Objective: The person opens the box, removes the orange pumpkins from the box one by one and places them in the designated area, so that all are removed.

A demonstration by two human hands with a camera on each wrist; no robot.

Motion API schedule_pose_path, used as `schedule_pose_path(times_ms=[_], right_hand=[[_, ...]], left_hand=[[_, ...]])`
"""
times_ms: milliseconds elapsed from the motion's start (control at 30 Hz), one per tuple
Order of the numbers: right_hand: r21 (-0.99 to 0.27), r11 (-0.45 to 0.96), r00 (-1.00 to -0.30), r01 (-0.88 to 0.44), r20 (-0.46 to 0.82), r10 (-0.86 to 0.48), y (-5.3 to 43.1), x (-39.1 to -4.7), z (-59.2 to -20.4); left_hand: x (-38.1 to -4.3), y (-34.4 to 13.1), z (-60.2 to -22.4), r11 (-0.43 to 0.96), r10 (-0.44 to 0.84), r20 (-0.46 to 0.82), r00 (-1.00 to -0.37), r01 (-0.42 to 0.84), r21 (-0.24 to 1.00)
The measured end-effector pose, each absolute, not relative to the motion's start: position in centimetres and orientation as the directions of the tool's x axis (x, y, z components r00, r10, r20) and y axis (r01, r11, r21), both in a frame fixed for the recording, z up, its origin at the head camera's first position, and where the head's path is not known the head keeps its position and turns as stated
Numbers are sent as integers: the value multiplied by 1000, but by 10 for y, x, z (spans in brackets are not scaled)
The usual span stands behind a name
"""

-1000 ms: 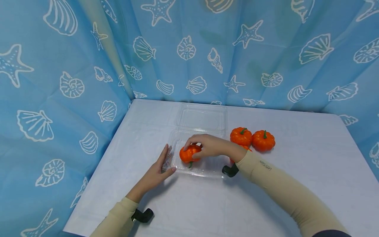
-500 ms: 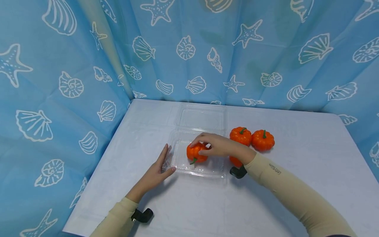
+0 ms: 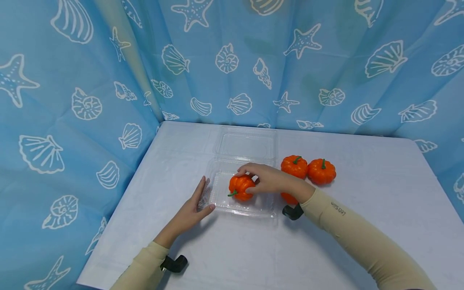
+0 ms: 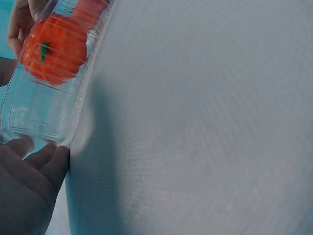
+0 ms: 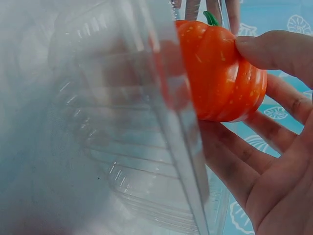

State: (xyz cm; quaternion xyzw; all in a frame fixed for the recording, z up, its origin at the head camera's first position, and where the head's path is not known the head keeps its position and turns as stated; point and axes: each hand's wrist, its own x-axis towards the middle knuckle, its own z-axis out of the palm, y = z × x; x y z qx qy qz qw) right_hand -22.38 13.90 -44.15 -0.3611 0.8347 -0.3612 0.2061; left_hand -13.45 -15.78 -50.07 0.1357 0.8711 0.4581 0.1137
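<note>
My right hand grips a small orange pumpkin with a green stem, thumb on one side and fingers round the other. The pumpkin sits low inside the base of a clear plastic clamshell box; whether it touches the bottom I cannot tell. Its stem points left in the head view. My left hand lies against the box's left end, fingers and thumb extended and spread. In the left wrist view, the fingertips touch the box wall. The right wrist view shows the pumpkin partly behind the clear wall.
Behind the base, the box's clear lid lies folded back flat. Two orange pumpkins stand right of the box. A third pumpkin is mostly hidden by my right forearm. A blue shell-print curtain borders the white table.
My right hand and its pumpkin have shifted right within the box. The pumpkin has turned, its stem swinging from the front to the left. My left hand has stayed put.
</note>
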Motion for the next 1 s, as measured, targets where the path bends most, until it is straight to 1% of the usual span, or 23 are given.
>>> schedule_pose_path(times_ms=[233, 700, 1000], right_hand=[[-727, 496, -651, -475, -90, -754, 140, -224, -444], [-769, 485, -688, -415, -83, -721, 142, -222, -447], [-801, 467, -701, -374, -85, -708, 144, -219, -449]], left_hand=[[-135, -158, -502, 538, 343, -65, -937, 139, 831], [-134, -158, -499, 542, 340, -74, -937, 132, 830], [-134, -158, -499, 542, 341, -76, -937, 129, 831]])
